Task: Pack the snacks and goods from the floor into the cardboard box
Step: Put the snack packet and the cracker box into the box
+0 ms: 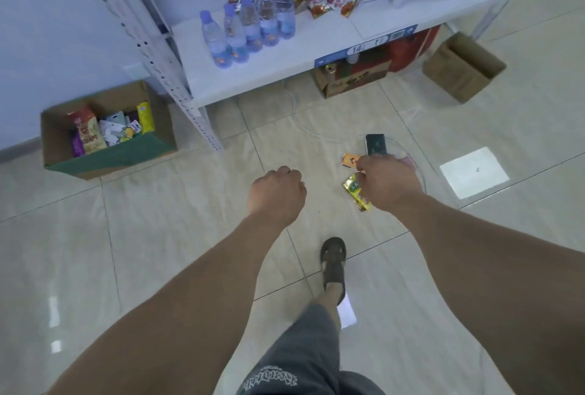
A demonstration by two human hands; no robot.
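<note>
Landmark: the cardboard box, open-topped on the floor at the foot of the white shelf upright, already part-filled with snack packets. Remaining goods lie well to the right of the box, on the tiles in front of the shelf: a yellow-green snack packet, a small orange packet and a dark flat packet, clustered close together. The right hand is directly over this cluster, fingers curled downward; the yellow-green packet shows just under its thumb side, but whether the fingers pinch it or only hover above it cannot be told from this angle. The packet's long axis runs diagonally, near end toward the person, far end under the hand. The left hand hangs farther toward the box side of the cluster, fingers curled in a loose fist, nothing held. Judgement: pick-up step for the last few items; the right hand is plainly the nearer one, and the packet lies below and slightly boxward of its fingertips. The carry then runs leftward to the box, well apart from here.
</note>
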